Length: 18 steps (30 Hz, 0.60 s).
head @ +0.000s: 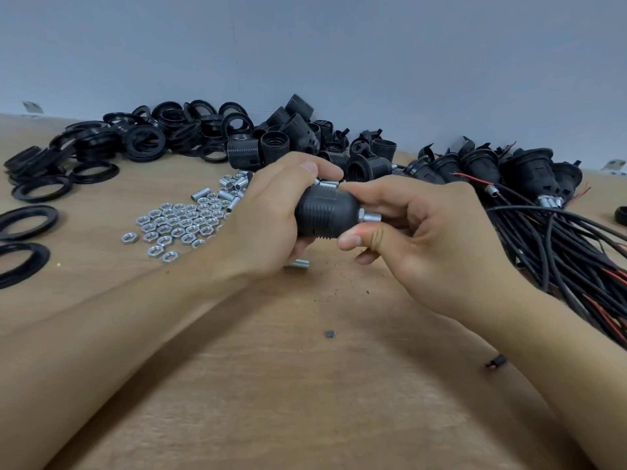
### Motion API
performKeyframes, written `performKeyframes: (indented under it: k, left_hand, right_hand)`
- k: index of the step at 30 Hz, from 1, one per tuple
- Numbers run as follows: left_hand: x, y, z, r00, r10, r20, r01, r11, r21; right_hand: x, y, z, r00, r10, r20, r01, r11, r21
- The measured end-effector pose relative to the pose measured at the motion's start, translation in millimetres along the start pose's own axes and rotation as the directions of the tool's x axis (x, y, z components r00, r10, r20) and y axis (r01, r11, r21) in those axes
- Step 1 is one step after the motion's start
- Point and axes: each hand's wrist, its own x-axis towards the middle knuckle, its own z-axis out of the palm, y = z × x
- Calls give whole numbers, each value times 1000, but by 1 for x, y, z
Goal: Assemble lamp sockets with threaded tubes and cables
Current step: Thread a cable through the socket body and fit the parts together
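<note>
Both hands meet over the middle of the wooden table (305, 385): the left hand (268, 218) wraps its fingers round the black lamp socket (325, 215), holding it off the surface, while the right hand (424, 239) closes thumb and fingers on the threaded tube (371, 217) that sticks out of the socket's narrow end, just past a small nut. The socket's long axis lies roughly level and crosswise, wide end buried in the left palm, tube end pointing toward the right hand, so the tube's axis runs straight on from the socket's. That shared line looks like what the next turn depends on: the right fingers are nearer the tube and placed to twist it, with the left hand steadying the body against the turn. Just under the left hand a loose tube (298, 265) lies on the table. Farther left sit the pile of nuts (176, 225) and more tubes, beyond them black rings (101, 144) and bare sockets; to the right lies a bundle of cabled sockets (529, 184).
</note>
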Motion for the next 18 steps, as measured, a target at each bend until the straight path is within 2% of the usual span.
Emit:
performKeyframes:
  k: [2,6,10,12,14,16,18]
  left_hand:
    - [3,-2,0,1000,10,-13,-9,999,47]
    - [5,-7,0,996,84,17,-85,963,255]
    - [11,-13,-11,979,199,-41,-163,890,427]
    - [20,-17,-24,966,238,-96,-131,780,612]
    - [29,-21,-38,960,237,-148,-36,630,776]
    - [36,-25,-51,961,207,-182,52,514,856]
    - [40,-26,-58,959,194,-209,103,448,888]
  right_hand:
    - [3,2,-3,1000,1,19,0,997,-73]
    - [7,6,-11,1000,-9,6,10,982,-187]
    - [10,13,-14,994,66,-85,-78,988,-137]
    - [12,17,-17,979,106,-176,-123,988,-90]
    - [13,18,-21,958,127,-258,-147,987,-59]
    - [13,19,-23,946,138,-294,-158,986,-46]
    - [12,20,-22,947,146,-286,-169,984,-57]
